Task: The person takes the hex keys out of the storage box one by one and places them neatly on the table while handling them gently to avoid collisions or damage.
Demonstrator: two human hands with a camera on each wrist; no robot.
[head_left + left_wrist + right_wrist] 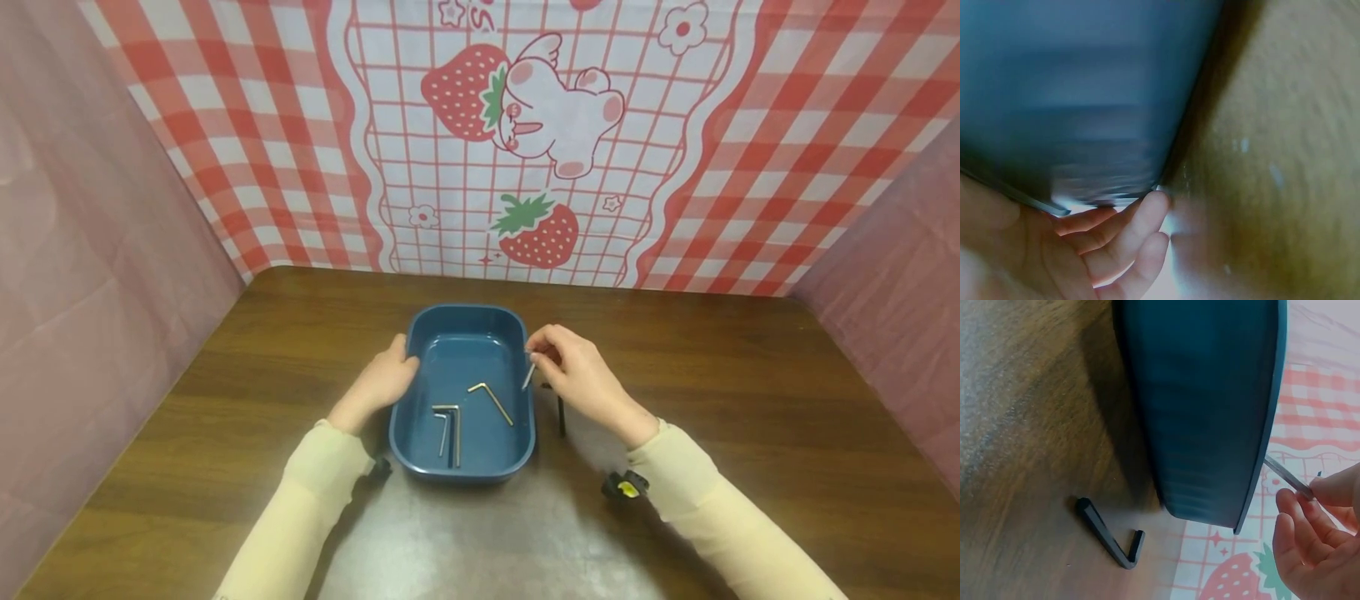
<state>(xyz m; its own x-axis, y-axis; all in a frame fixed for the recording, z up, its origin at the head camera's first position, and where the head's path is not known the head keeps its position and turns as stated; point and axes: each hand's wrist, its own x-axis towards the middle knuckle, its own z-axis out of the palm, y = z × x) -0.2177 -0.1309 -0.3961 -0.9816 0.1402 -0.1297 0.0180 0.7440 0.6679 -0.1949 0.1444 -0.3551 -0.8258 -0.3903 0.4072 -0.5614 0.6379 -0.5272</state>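
Note:
A blue rectangular tray point(467, 350) stands on the table with several hex keys in it. A brass-coloured hex key point(497, 403) lies toward the tray's right side. Another brass-coloured hex key point(457, 437) and a small silver hex key point(443, 435) lie close together at the near left. The left hand point(384, 377) grips the tray's left wall, thumb at the rim and fingers outside it. Between thumb and fingertips, the right hand point(581, 375) pinches a silver hex key point(1286, 475), its lower end over the tray's right rim; the fingers cover the rest.
A black hex key point(1109, 534) lies on the wooden table point(705, 400) just right of the tray, below the right hand. Behind the table hangs a red-and-white checked cloth point(465, 200) with strawberries. Pink curtains point(112, 250) close off both sides.

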